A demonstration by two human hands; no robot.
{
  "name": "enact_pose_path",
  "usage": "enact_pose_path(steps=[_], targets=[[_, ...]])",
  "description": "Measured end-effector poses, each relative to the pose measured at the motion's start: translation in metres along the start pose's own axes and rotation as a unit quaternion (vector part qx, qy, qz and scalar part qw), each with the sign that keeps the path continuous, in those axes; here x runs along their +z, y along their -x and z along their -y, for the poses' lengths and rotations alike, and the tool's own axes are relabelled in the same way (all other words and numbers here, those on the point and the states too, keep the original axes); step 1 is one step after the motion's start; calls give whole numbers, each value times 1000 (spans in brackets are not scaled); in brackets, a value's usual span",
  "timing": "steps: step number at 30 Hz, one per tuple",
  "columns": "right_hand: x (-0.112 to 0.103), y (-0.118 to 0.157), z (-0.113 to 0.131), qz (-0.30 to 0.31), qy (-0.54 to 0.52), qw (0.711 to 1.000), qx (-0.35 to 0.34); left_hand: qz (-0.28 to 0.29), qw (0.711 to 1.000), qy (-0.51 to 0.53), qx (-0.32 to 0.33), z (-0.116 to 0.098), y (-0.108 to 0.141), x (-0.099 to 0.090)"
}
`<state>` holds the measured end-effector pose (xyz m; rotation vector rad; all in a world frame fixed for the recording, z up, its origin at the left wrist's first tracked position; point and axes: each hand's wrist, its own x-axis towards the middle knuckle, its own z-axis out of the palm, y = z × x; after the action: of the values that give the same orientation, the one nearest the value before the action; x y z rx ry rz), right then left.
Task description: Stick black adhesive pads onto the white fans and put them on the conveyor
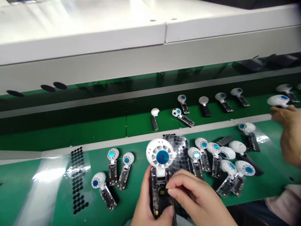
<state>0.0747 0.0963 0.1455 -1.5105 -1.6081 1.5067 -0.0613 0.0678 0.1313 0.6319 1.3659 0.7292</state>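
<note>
My left hand (150, 201) is wrapped round the dark, see-through handle of a small handheld fan (162, 153), its white round head upright with a blue disc in the centre. The thumb lies across the lower handle. My right hand (192, 194) pinches thumb and forefinger together at the handle's middle, touching the edge of a dark round spot with a gold dotted pattern. Whatever sits between those fingertips is too small to make out. Behind the hands lies a clear sheet (182, 150) of black round stickers, partly hidden by the fan and right hand.
Several similar fans lie on the green table, both left (113, 169) and right (216, 157). Another sticker sheet (77, 179) is at left. Beyond a pale rail, more fans (184, 121) rest on a green strip below a white shelf (94, 40). Another person's hand (290, 131) touches a fan at right.
</note>
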Motion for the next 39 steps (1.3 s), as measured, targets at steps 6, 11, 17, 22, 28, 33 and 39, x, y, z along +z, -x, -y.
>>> enact_pose_path(steps=[6,11,17,22,28,33,39], targets=[[5,2,2,2,99,994,-53,-23,999,-34,-18,-4,2,3],[8,3,1,5,121,991,-63,-30,999,-18,-18,-5,3,6],[10,2,-2,-7,126,990,-70,-45,999,0,-16,-6,3,6],[11,3,-5,-4,138,986,-97,-57,998,-11,-12,-6,3,7],[12,3,-8,-8,161,981,-106,-56,998,-39,-3,-1,1,7],[15,0,-11,-27,187,975,-117,-49,996,-68,8,2,0,6],[22,0,-16,-44,156,981,-109,-29,998,-49,-19,-1,0,4]])
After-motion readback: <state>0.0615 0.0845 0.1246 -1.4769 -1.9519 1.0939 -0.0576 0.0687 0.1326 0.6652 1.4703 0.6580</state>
